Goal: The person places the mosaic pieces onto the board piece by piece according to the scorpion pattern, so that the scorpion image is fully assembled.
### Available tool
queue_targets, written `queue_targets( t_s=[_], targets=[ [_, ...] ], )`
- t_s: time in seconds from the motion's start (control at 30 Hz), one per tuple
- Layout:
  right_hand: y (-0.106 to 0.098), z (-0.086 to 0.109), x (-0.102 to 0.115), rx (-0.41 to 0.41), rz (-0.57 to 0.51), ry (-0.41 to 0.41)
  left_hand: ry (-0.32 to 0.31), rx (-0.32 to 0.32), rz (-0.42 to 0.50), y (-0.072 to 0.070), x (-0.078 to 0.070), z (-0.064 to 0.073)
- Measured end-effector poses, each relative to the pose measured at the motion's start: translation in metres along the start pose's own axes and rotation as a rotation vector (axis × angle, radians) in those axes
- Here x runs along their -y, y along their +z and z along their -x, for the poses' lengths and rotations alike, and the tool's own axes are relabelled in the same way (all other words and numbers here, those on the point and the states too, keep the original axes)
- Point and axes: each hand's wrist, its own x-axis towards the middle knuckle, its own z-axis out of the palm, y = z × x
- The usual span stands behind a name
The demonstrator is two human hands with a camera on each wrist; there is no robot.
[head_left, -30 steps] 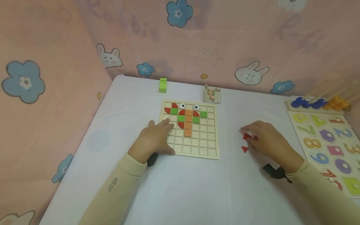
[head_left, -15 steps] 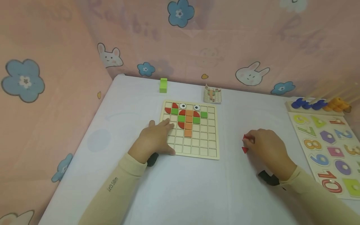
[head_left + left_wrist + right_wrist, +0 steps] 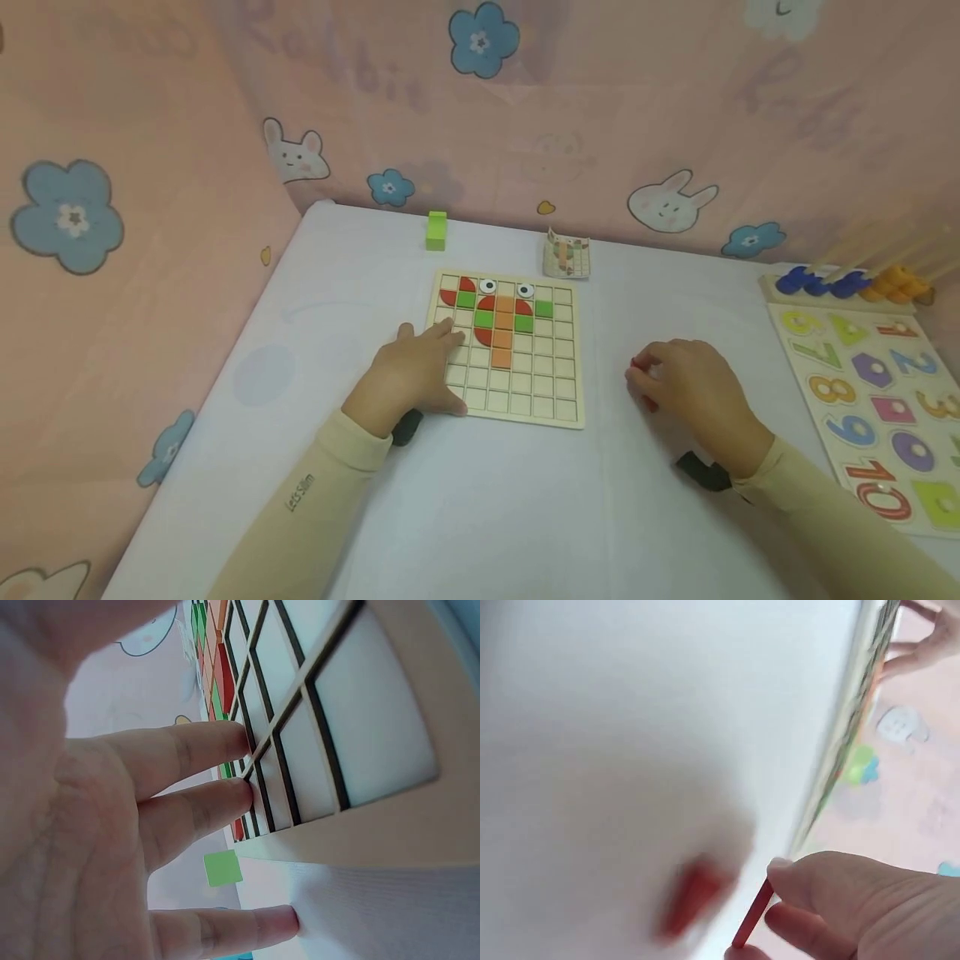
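Observation:
A square wooden grid board (image 3: 532, 407) lies on the white table, with red, green and orange tiles (image 3: 503, 319) and two eye discs (image 3: 525, 290) set in its upper cells. Spread fingers of my left hand (image 3: 408, 371) rest on the board's left side; in the left wrist view two fingertips (image 3: 238, 793) touch the grid and another is down on the table. To the right of the board, my right hand (image 3: 693, 392) pinches a thin red tile (image 3: 751, 915) between thumb and fingertips. A second red piece, a triangle (image 3: 694, 896), lies on the table below, partly covered by that hand in the head view.
Behind the board stand a small printed pattern card (image 3: 567, 255) and a light green block (image 3: 437, 232). At the right lies a number and shape puzzle board (image 3: 832, 417), with blue and orange pieces (image 3: 851, 282) at its far end. Pink printed cloth (image 3: 585, 100) backs the table.
My right hand has closed its fingertips on a red tile, picked it up, and moved slightly left over the other red piece. The left hand has stayed in place on the board.

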Motion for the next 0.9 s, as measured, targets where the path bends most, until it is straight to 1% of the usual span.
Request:
queue_targets(
  t_s=[0.07, 0.17, 0.27, 0.37, 0.4, 0.5, 0.6, 0.77, 0.9],
  targets=[
    [-0.003, -0.006, 0.016, 0.001, -0.002, -0.029, 0.0, -0.002, -0.002, 0.001, 0.0, -0.001],
    [-0.003, -0.017, 0.043, -0.015, 0.005, -0.102, -0.006, -0.007, -0.006, 0.002, 0.001, -0.002],
    [0.002, -0.028, 0.069, -0.006, 0.018, -0.182, -0.01, -0.005, -0.012, 0.003, 0.001, -0.003],
    [0.011, -0.039, 0.087, -0.008, 0.027, -0.241, -0.005, -0.003, -0.018, 0.003, 0.001, -0.004],
    [0.013, -0.042, 0.091, -0.014, 0.034, -0.264, -0.002, -0.001, -0.021, 0.004, 0.0, -0.004],
    [0.021, -0.049, 0.099, -0.025, 0.044, -0.299, 0.003, 0.002, -0.026, 0.003, -0.001, -0.003],
    [0.026, -0.052, 0.103, -0.009, 0.067, -0.316, 0.0, 0.005, -0.028, 0.002, -0.001, -0.002],
    [0.027, -0.047, 0.109, 0.028, 0.124, -0.327, 0.002, 0.001, -0.032, 0.001, -0.001, 0.0],
    [0.027, -0.043, 0.111, 0.035, 0.11, -0.355, 0.003, -0.006, -0.034, -0.001, 0.0, 0.001]
  ],
)
